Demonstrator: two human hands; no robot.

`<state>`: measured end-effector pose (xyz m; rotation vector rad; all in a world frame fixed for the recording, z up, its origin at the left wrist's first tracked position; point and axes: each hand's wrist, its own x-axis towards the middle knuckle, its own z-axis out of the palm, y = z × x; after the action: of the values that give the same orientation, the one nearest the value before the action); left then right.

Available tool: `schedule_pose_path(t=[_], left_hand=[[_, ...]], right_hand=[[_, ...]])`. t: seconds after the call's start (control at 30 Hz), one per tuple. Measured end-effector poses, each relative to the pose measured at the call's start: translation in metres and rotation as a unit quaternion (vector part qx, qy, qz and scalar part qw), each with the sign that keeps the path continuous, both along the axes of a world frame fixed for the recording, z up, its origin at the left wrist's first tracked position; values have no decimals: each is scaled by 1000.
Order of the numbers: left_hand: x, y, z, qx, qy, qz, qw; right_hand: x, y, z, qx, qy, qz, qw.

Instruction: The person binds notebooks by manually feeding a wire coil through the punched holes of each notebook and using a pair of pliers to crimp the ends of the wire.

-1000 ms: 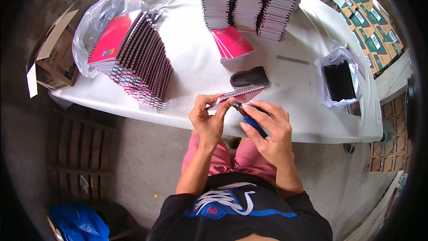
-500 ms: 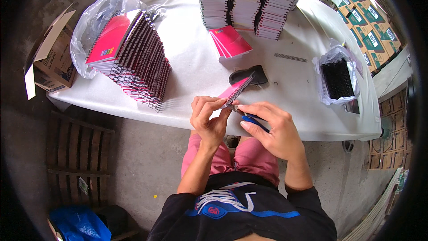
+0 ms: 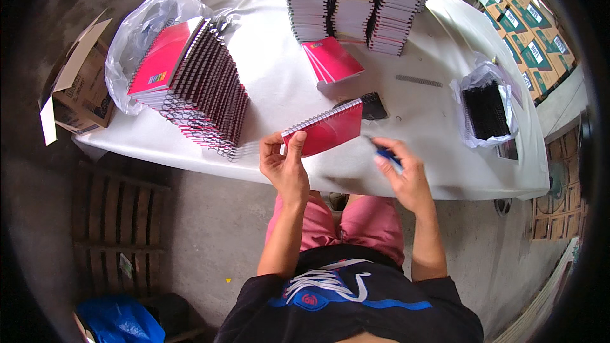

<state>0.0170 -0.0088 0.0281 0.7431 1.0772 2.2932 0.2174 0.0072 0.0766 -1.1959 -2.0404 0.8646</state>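
Note:
My left hand [image 3: 287, 168] grips the lower left corner of a red spiral notebook [image 3: 330, 133], thumb over the cover. The notebook is tilted, its coil along the upper edge. To its right, my right hand [image 3: 412, 181] is closed around blue-handled pliers [image 3: 389, 157], apart from the notebook; their tip is blurred. Partly hidden behind the notebook lies a black object [image 3: 376, 107] whose kind I cannot make out. A loose wire coil [image 3: 419, 80] rests farther right, and several red-covered booklets [image 3: 333, 60] lie fanned beyond.
On the left stands a tall stack of spiral notebooks [image 3: 210, 86] beside a clear plastic bag [image 3: 121, 70] and an open carton [image 3: 82, 101]. Tall piles of books [image 3: 356, 9] rise at the back. A bag of black coils [image 3: 484, 111] sits near the right edge of the white-covered table [image 3: 445, 171].
The notebook has turned from steeply slanted to nearly level, its red cover now facing me. My right hand has drawn away from the coil to the right with the pliers.

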Motion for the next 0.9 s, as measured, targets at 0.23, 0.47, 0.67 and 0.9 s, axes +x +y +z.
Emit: schedule_pose_path(t=[0.23,0.47,0.67,0.9], left_hand=[[1,0,15,23,-143,-95,985],[-12,-31,45,65,10,-50,997],[-86,-55,102,124,269,281,913],[-160,-32,125,4,196,251,948]], right_hand=[[24,25,-33,128,-304,-175,927],[-69,30,15,-132,438,55,888],[-146,78,100,-130,569,147,799],[-243,143,169,-142,614,228,742]])
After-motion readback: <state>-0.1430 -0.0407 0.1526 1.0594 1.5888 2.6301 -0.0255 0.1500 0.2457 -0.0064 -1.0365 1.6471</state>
